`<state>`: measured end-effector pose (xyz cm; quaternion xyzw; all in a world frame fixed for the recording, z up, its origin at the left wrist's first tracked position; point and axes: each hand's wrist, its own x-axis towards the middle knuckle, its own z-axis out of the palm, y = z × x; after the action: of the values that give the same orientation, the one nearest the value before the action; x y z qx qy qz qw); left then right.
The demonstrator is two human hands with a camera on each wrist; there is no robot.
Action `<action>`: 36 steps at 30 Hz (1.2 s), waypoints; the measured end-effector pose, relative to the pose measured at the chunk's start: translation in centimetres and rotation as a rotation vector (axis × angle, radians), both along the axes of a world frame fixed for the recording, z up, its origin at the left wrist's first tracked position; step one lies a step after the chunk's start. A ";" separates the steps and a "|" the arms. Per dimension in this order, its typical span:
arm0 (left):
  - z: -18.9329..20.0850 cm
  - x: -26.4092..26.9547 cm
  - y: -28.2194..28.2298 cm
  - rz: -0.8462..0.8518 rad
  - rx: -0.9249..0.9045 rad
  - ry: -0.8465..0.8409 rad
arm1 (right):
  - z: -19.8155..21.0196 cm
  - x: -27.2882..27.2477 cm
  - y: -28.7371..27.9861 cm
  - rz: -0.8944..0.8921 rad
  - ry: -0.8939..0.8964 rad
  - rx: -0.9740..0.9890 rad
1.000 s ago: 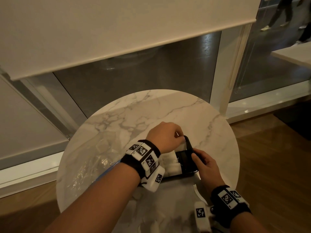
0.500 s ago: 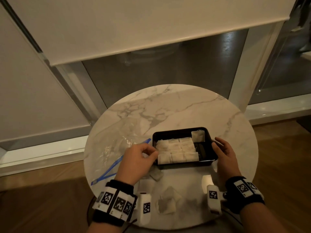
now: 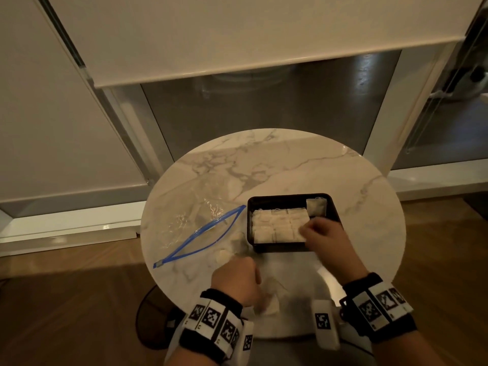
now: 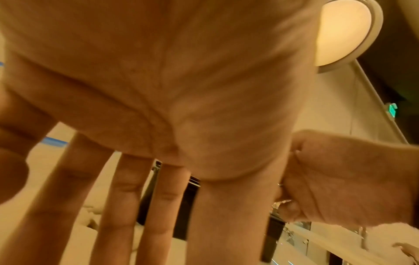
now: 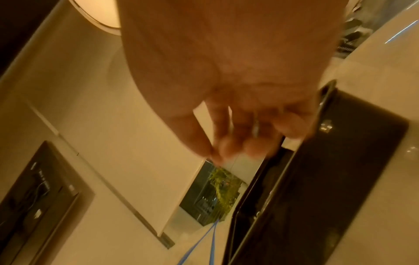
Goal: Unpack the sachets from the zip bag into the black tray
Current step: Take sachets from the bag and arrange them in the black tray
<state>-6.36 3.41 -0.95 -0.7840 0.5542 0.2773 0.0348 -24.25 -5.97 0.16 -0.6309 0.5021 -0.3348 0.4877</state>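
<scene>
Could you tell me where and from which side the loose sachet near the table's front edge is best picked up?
Probably from above, pinching a raised corner of the sachet: it lies flat and crumpled on the marble table, right by the left hand.

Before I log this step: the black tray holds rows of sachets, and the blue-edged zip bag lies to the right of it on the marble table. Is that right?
Not quite. The head view shows the zip bag lying to the left of the black tray, not the right. The rest holds: the tray carries rows of sachets, and both sit on the marble table.
</scene>
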 end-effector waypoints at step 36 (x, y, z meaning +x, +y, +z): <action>-2.0 5.5 0.0 0.197 -0.210 0.245 | -3.1 1.8 1.3 0.513 0.462 0.194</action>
<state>-0.83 3.41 -2.92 -0.7942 0.5007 0.3134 -0.1424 -22.43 -4.70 -2.95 -0.7462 0.4538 -0.0006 0.4872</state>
